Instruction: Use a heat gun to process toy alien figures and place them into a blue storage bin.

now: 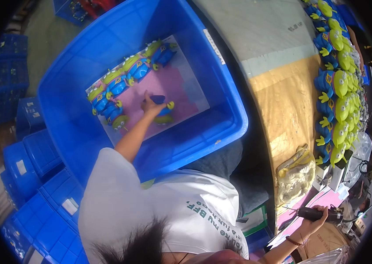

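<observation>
Nearest, on the near side of the large blue bin (234, 119), is a white shirt (120, 198) bearing several lines of dark green lettering. The hands are well apart. The right hand (312, 223), with a bracelet (293, 240) at the wrist, lies right of the bin and is closed around a black power screwdriver (311, 214), its thin shaft pointing toward the bin. The left hand (151, 105) is inside the bin, its fingers closed about the held toy (164, 119), a green and blue figure low over the pink sheet (168, 79) on the bin floor; whether the toy touches the sheet cannot be told. Similar toys (136, 68) lie in a bent row along the bin's left and far sides. The bin's right rim carries a white label (214, 46) with small dark marks. Left of the bin, blue crates (54, 226) bear pale labels (70, 206). Right of the bin, a crumpled plastic bag (295, 176) rests on a tan board (278, 114); beyond the bag, more green and blue toys (340, 83) stand in rows. Farther off, a grey board (260, 39) shows dark stamped characters.
</observation>
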Tool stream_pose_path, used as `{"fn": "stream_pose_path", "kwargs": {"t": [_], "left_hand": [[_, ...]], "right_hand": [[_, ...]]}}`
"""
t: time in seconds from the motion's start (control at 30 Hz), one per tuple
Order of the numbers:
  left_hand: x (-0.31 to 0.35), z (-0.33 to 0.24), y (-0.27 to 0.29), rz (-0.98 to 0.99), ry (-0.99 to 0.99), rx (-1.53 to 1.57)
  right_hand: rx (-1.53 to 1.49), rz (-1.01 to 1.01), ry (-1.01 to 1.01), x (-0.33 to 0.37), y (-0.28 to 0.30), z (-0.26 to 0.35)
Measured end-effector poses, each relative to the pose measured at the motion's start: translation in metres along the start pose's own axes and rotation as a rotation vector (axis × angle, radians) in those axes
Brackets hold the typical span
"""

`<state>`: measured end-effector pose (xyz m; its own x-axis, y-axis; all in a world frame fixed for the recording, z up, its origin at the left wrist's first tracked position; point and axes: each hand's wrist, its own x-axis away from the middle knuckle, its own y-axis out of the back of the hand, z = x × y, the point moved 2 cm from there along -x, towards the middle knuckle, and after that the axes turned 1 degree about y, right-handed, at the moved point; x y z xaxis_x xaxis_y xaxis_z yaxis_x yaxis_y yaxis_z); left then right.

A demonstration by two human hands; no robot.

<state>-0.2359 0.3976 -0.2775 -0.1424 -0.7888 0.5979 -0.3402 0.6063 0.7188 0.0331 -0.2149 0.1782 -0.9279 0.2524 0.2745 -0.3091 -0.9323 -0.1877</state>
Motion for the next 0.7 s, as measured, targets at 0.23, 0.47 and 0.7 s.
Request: {"fn": "stream_pose_path", "kwargs": {"t": [0.23, 0.47, 0.7], "left_hand": [[0.159, -0.127, 0.121, -0.325, -0.942, 0.341], [0.339, -0.251, 0.114, -0.115, -1.522, 0.867], [0.477, -0.308, -0.062, 0.394, -1.830, 0.742]], "right_hand": [[-0.024, 0.008, 0.057, 0.000, 0.014, -0.002], [0.132, -0.002, 0.387, 0.000, 0.014, 0.015], [0.130, 0.147, 0.879, -0.039, 0.008, 0.058]]}}
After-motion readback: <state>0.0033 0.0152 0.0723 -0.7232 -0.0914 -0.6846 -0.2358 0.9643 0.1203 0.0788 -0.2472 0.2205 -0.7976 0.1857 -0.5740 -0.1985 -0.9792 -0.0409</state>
